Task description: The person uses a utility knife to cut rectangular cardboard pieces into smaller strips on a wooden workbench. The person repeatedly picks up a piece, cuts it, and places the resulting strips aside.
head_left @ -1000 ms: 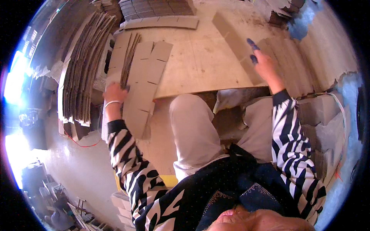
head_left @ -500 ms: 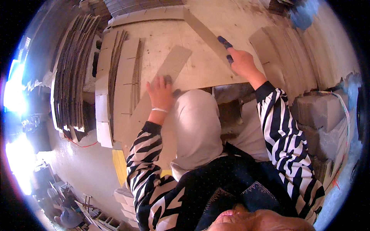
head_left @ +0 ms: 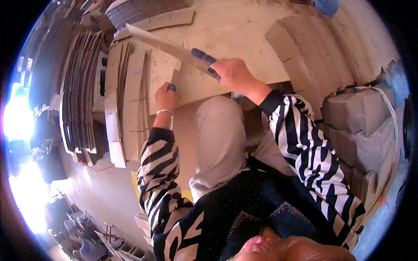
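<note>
While the right hand (head_left: 235, 77) has thumb and fingers closed on the near right end of a long cardboard strip (head_left: 163, 44), we see the left hand (head_left: 166, 96) with its fingers curled in, seemingly closed on the lower end of a second cardboard piece (head_left: 175, 76). Dark coverings (head_left: 203, 56) wrap some of the right fingers.

From the right hand, the strip's long axis slants away and to the left over the table (head_left: 230, 30). Its far tip is well beyond the left hand, which is nearer to the strip's middle, on the person's side of it. The second piece points away from the body, so the two cross in our view; whether they touch, or how high the strip is raised, we cannot tell.

Farther out, slotted cardboard strips (head_left: 134, 95) lie just left of the left hand and hem it in on that side, with a bundle of sheets (head_left: 80, 91) past them. The person's left knee (head_left: 220, 119) is between the forearms, below the table edge. Beyond the right hand we find a cardboard stack (head_left: 313, 52); at the far side, a flat strip (head_left: 163, 20) lies before a grey-brown pile (head_left: 148, 11), near the long strip's tip.
</note>
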Tool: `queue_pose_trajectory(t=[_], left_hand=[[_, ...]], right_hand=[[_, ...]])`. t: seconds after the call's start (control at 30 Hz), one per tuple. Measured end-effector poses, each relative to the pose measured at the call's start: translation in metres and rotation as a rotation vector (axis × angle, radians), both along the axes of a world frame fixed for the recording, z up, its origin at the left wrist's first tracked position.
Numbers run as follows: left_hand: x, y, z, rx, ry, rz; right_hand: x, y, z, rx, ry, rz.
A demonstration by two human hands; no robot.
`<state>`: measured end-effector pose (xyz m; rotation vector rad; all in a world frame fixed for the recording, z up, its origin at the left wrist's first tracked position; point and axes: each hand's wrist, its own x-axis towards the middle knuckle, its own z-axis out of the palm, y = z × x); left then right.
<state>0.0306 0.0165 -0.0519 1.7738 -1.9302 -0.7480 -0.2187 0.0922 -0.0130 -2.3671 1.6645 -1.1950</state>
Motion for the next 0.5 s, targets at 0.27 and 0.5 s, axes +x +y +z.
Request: queue_pose_trajectory(t=[0.27,0.5], left_hand=[[-0.039,-0.005,-0.047,-0.200,0.204,-0.042],[-0.067,0.021,-0.024,-0.124,0.082,-0.338]], right_hand=[[-0.004,-0.020,-0.033,0.126,0.145,-0.067],[-0.021,-0.026,-0.050,0.366,0.308,-0.043]])
